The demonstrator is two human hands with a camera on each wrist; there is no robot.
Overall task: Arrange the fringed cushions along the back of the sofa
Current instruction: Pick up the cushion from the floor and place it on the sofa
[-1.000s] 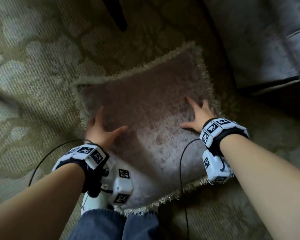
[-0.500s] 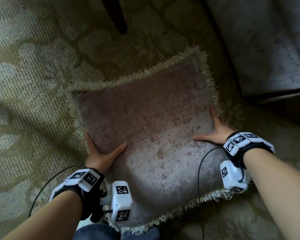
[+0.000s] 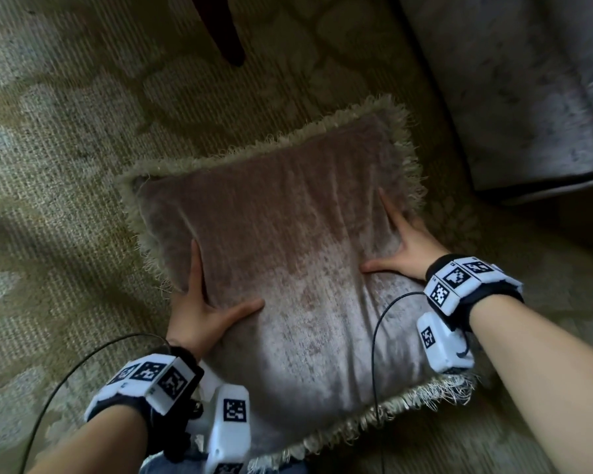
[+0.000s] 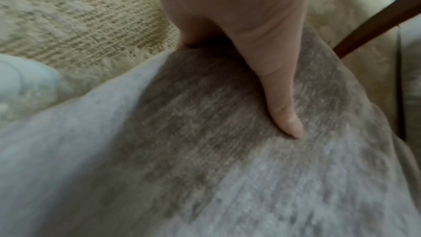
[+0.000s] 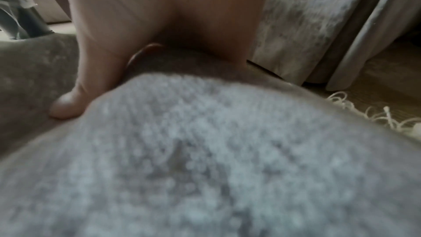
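the fringed cushion (image 3: 288, 268) lies on the rug (image 3: 65, 165), sofa (image 3: 510, 97) at two o'clock. left hand (image 3: 199, 313) and right hand (image 3: 404, 248) clamp its sides; soft filling could sag and slip when lifted.

Black wrist straps (image 3: 493, 295) carry white tagged blocks, black cables.

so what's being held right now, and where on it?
The fringed cushion, gripped at its two side edges: the left hand on the left edge, the right hand on the right, thumbs on top, fingers wrapped around the sides.
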